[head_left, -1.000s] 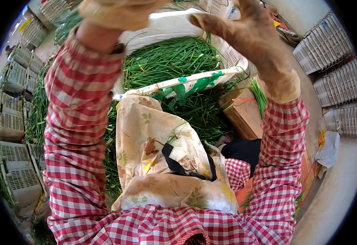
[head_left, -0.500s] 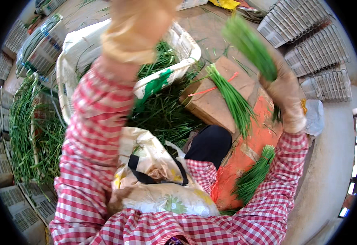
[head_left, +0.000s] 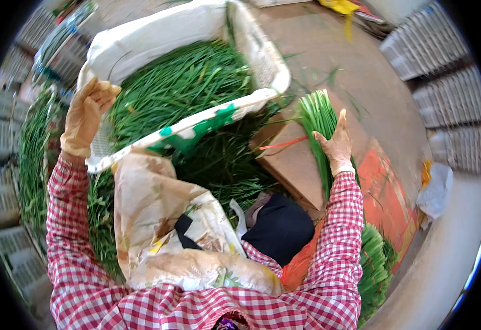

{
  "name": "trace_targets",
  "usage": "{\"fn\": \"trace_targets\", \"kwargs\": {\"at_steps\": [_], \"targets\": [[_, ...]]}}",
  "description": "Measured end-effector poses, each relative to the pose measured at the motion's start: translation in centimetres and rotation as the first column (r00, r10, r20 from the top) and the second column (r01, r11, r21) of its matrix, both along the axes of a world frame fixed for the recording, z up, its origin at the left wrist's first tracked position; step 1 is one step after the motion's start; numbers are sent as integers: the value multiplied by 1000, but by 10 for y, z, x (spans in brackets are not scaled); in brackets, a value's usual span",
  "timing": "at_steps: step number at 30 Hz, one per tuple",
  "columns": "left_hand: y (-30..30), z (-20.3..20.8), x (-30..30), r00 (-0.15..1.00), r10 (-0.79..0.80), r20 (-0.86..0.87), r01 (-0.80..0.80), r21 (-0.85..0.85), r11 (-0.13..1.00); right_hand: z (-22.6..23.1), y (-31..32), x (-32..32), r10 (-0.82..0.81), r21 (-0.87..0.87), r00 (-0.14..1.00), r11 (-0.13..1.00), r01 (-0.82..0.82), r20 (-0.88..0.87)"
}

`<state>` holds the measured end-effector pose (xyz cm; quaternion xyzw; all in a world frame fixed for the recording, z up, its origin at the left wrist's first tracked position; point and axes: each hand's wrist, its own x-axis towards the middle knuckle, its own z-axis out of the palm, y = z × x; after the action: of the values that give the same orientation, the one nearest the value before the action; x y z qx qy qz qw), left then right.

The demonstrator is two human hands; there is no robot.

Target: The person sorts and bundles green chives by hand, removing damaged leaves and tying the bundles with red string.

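My gloved right hand (head_left: pixel 337 143) is at a bundle of long green chives (head_left: pixel 315 113), thumb and fingers spread along its right side. The bundle lies over a brown block (head_left: pixel 294 159), with its pale ends pointing away from me. A thin red tie (head_left: pixel 283 144) runs across the block and reaches the bundle's left side. My gloved left hand (head_left: pixel 86 115) is raised by the left rim of a white crate (head_left: pixel 207 118), its fingers loosely bent and nothing visible in them. Loose chives (head_left: pixel 182 82) fill the crate.
More bundled chives (head_left: pixel 375 264) lie beside my right forearm, near an orange-red sheet (head_left: pixel 386 181). Loose greens (head_left: pixel 34 165) are heaped at the left. Stacked crates (head_left: pixel 425 41) stand at the far right. A stained sack (head_left: pixel 152 203) covers my lap.
My right hand has lowered a lifted bunch of chives onto the one on the block and opened. My left hand has moved from high over the crate to its left rim.
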<state>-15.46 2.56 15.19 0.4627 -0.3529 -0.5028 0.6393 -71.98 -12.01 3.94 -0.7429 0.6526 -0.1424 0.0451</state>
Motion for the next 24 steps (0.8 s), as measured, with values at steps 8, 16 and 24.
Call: {"fn": "trace_targets", "kwargs": {"at_steps": [8, 16, 24], "targets": [[39, -16, 30, 958, 250, 141, -281, 284, 917, -17, 6, -13, 212, -282, 968, 944, -168, 134], [36, -57, 73, 889, 300, 346, -387, 218, 896, 88, 25, 157, 509, 78, 692, 775, -628, 513], [20, -128, 134, 789, 590, 174, -603, 31, 797, 83, -6, 351, 822, 330, 562, 507, -796, 92]]}}
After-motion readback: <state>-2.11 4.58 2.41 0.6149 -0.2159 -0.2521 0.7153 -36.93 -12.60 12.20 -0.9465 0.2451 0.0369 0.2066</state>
